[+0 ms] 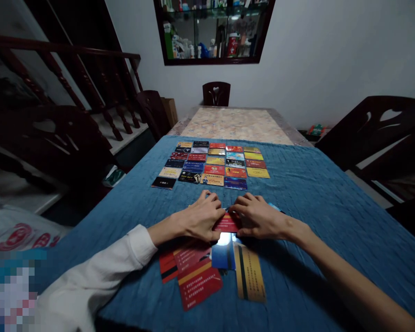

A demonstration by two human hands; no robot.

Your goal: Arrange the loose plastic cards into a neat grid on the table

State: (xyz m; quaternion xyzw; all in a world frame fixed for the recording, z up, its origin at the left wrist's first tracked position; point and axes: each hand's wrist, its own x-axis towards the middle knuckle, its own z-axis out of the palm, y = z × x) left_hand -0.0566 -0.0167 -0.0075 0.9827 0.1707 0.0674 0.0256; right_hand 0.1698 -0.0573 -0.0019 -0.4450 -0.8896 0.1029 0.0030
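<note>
Between my two hands lies a red card (228, 223) with a yellow stripe and lines of print. My left hand (205, 216) grips its left end, fingers bent over the far edge and thumb near the lower corner. At the right end, my right hand (257, 216) has its fingers curled on the same card. Loose cards lie just below the hands: a blue card (223, 256) with a bright glare, a gold card (250, 272) with a dark stripe, and a red printed card (199, 285) overlapping other red ones. Part of a light blue card shows behind my right hand.
Farther up the blue cloth (124, 221), several cards (214, 170) lie face up in rough columns. Dark wooden chairs (373, 133) stand around the table. A white plastic bag (20, 230) is at the left, near a stair railing (62, 48).
</note>
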